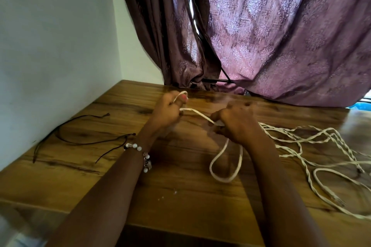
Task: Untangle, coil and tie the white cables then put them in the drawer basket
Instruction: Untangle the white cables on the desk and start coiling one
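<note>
left hand [167, 109]: raised above the table, fingers curled, pinching a white cable [197, 115] | right hand [235, 124]: back up, fingers curled round the same cable | forearms: both reach forward, roughly parallel | left wrist: beaded bracelet [140, 153]

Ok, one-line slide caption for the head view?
Both hands pull a white cable taut above the wooden table.
</note>
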The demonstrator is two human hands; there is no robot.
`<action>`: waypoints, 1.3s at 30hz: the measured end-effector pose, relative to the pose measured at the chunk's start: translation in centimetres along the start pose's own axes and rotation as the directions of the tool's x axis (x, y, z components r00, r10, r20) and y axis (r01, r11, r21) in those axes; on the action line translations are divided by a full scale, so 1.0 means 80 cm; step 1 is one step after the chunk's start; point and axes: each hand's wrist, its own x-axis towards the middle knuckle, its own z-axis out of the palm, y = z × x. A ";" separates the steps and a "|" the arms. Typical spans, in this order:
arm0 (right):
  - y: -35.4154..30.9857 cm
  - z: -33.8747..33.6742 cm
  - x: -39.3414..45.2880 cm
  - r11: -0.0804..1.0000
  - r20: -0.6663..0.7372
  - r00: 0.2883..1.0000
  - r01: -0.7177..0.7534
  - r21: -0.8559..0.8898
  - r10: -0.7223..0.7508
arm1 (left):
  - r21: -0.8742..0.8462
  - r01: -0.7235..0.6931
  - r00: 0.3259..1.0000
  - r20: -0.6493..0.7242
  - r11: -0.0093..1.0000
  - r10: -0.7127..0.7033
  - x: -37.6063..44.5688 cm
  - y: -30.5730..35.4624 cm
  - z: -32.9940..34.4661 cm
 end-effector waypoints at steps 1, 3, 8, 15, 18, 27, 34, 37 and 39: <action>0.007 0.001 -0.002 0.999 0.015 0.999 -0.043 0.031 0.043 | -0.137 0.052 0.996 -0.059 0.989 -0.061 0.004 0.001 -0.007; 0.021 0.005 -0.004 0.993 -0.016 0.993 -0.118 0.025 0.119 | -0.433 0.157 0.982 -0.030 0.888 -0.189 0.012 0.002 -0.025; 0.021 0.018 0.001 0.966 -0.220 0.971 -0.144 -0.212 0.097 | -0.552 0.321 0.947 0.177 0.770 -0.268 0.008 0.008 -0.026; -0.002 0.028 0.011 0.993 -0.049 0.992 -0.120 0.007 0.120 | -0.580 0.343 0.939 0.197 0.739 -0.281 0.002 0.009 -0.013; 0.013 0.037 0.017 0.984 -0.269 0.957 -0.069 0.161 0.111 | -0.655 0.444 0.896 0.308 0.611 -0.320 0.001 0.012 -0.021; 0.005 0.027 0.015 0.892 -0.607 0.794 0.300 0.337 -0.038 | -0.511 0.510 0.826 0.515 0.691 -0.229 -0.012 0.007 0.002; 0.008 0.045 0.026 0.929 -0.561 0.824 0.265 0.259 -0.078 | -0.525 0.550 0.778 0.605 0.649 -0.170 -0.010 0.005 0.003; -0.003 0.043 0.027 0.869 -0.468 0.883 0.250 0.426 -0.025 | -0.509 0.524 0.775 0.618 0.683 -0.134 -0.012 0.005 0.005; -0.005 0.046 0.031 0.808 -0.399 0.916 0.261 0.528 -0.035 | -0.519 0.527 0.760 0.642 0.673 -0.100 -0.013 0.007 0.004</action>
